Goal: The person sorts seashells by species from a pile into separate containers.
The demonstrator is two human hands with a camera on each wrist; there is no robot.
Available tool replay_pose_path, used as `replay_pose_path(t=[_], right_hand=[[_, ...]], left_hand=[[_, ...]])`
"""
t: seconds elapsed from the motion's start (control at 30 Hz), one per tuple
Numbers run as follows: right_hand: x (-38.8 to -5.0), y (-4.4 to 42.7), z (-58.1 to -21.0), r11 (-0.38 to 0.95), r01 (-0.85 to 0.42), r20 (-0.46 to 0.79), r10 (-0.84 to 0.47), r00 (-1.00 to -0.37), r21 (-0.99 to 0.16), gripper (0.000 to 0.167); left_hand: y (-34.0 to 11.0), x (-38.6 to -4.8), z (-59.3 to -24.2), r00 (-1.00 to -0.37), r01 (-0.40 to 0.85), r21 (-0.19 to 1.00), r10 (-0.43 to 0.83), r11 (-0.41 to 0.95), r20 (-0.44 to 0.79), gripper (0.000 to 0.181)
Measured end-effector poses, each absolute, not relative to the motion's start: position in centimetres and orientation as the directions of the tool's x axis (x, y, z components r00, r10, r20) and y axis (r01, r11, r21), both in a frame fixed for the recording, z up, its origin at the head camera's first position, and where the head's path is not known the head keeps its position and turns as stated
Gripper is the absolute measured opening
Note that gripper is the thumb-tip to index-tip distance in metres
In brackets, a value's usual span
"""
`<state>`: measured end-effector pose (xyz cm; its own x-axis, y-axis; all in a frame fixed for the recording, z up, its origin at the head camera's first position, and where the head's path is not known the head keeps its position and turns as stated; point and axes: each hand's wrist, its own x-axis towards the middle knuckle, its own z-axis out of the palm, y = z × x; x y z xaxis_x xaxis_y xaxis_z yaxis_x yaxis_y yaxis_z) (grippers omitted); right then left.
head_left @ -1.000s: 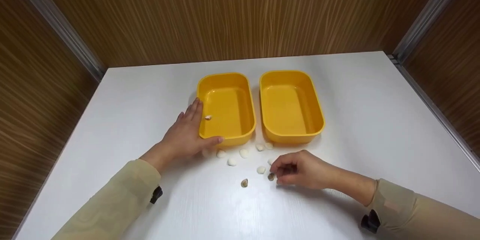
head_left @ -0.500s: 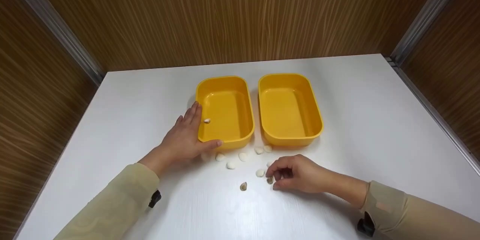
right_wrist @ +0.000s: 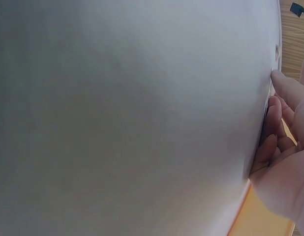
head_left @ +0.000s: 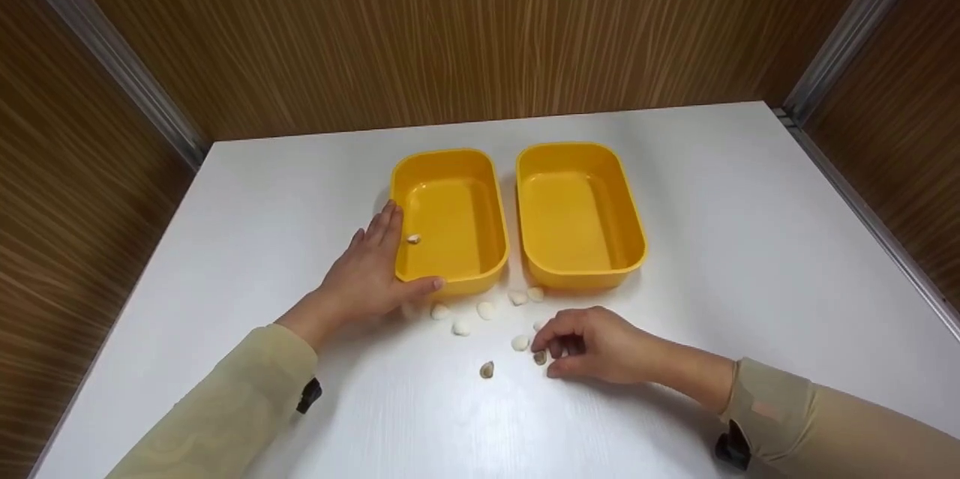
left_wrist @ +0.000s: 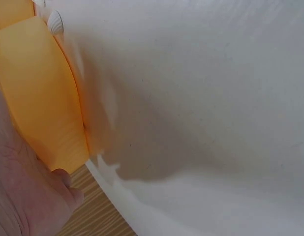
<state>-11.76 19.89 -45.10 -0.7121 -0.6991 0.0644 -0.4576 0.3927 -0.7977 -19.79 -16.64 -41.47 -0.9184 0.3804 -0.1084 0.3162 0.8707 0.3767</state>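
Observation:
In the head view my left hand [head_left: 364,269] rests against the left yellow bin [head_left: 491,273], fingers along its left wall, thumb over the near rim. Inside that bin a small seashell [head_left: 413,239] lies by the fingers. Low over the table, my right hand [head_left: 604,348] has bent fingers, with thumb and index fingertip apart around a brown seashell [head_left: 540,357]. I see no grip on it. Left of it lies another brown seashell [head_left: 487,369]. Beside the right fingertips is a white seashell [head_left: 520,343]. The right wrist view shows the fingers [right_wrist: 272,115] near the tabletop.
A second yellow bin [head_left: 637,261] stands just right of the first. Several white seashells, such as one ribbed shell [left_wrist: 55,23], lie before the bins. Wood-grain panels [head_left: 480,37] bound the white table [head_left: 750,239] at the back and sides.
Over the last second my right hand has shifted very slightly left around the brown seashell. The left hand stays on the bin. The head view itself has moved a little.

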Motion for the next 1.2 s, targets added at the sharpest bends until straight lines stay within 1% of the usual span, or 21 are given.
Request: replay_pose_path(t=[0.3, 0.6, 0.9, 1.2], right_hand=[[-11.98, 19.84, -45.21, 0.416, -0.453, 0.041, -0.699, -0.714, -0.789, 0.024], [-11.88, 19.85, -45.33, 0.404, -0.485, 0.075, -0.704, -0.707, -0.775, 0.021], [-11.99, 19.85, -45.32, 0.435, -0.471, 0.038, -0.702, -0.711, -0.768, 0.020], [-11.97, 19.82, -45.17, 0.443, -0.483, 0.033, -0.711, -0.703, -0.755, 0.017]], left_hand=[[-16.72, -19.77, -41.35, -0.918, 0.315, 0.373, 0.380, 0.873, -0.114, 0.133], [-16.72, -19.68, -41.32, -0.914, 0.316, 0.379, 0.386, 0.869, -0.123, 0.133], [-16.65, -19.74, -41.39, -0.916, 0.311, 0.374, 0.380, 0.873, -0.126, 0.133], [-16.59, -19.76, -41.28, -0.914, 0.316, 0.367, 0.385, 0.875, -0.129, 0.133]])
